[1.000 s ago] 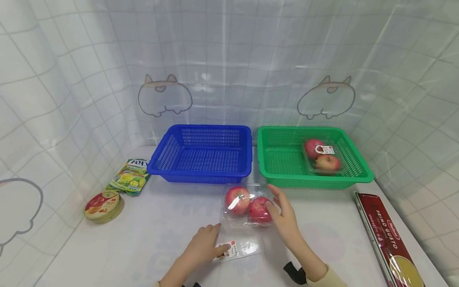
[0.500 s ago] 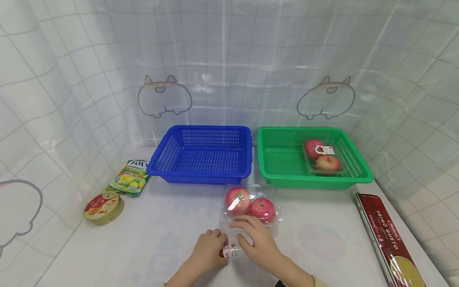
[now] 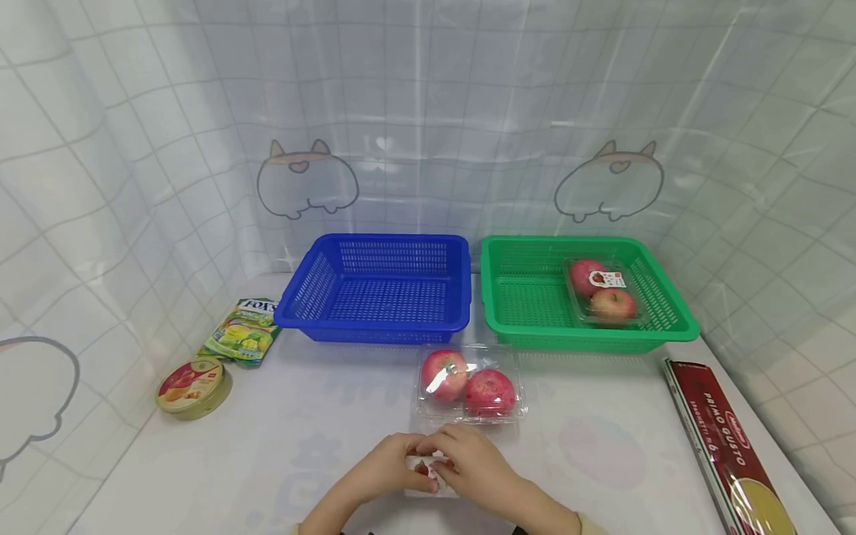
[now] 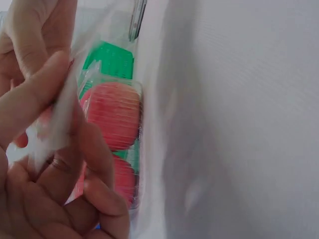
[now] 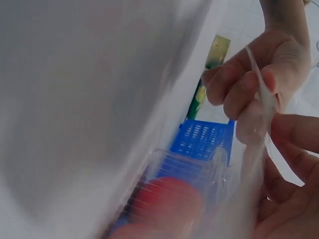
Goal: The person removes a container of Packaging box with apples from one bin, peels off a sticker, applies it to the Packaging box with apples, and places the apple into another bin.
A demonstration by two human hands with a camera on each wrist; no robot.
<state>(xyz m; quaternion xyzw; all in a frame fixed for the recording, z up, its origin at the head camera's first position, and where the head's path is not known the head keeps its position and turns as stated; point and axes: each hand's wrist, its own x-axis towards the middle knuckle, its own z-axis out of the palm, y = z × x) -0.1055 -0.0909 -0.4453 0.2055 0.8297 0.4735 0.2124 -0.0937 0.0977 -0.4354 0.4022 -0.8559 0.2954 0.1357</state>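
Note:
Both of my hands meet low in the middle of the head view. My left hand (image 3: 384,468) pinches a thin sheet with white, red-printed labels (image 3: 428,464), its thumb across the front. My right hand (image 3: 478,468) has its fingertips curled onto the same sheet from the other side. In the right wrist view the sheet (image 5: 264,104) shows nearly edge-on between thumbs and fingers of both hands. Just beyond the hands lies a clear plastic clamshell box (image 3: 471,357) holding two red apples (image 3: 444,375); no label shows on its lid.
A blue basket (image 3: 374,332) stands behind the clamshell, with a green basket (image 3: 528,336) on its right. The green one holds a labelled apple box (image 3: 607,293). A round tin (image 3: 192,388) and a FOX'S pouch (image 3: 242,332) lie left, a red spaghetti box (image 3: 725,446) right.
My right hand has left the clamshell and come down to the label sheet beside my left hand. The sheet, flat on the table earlier, is now raised between both hands. The clamshell stays put.

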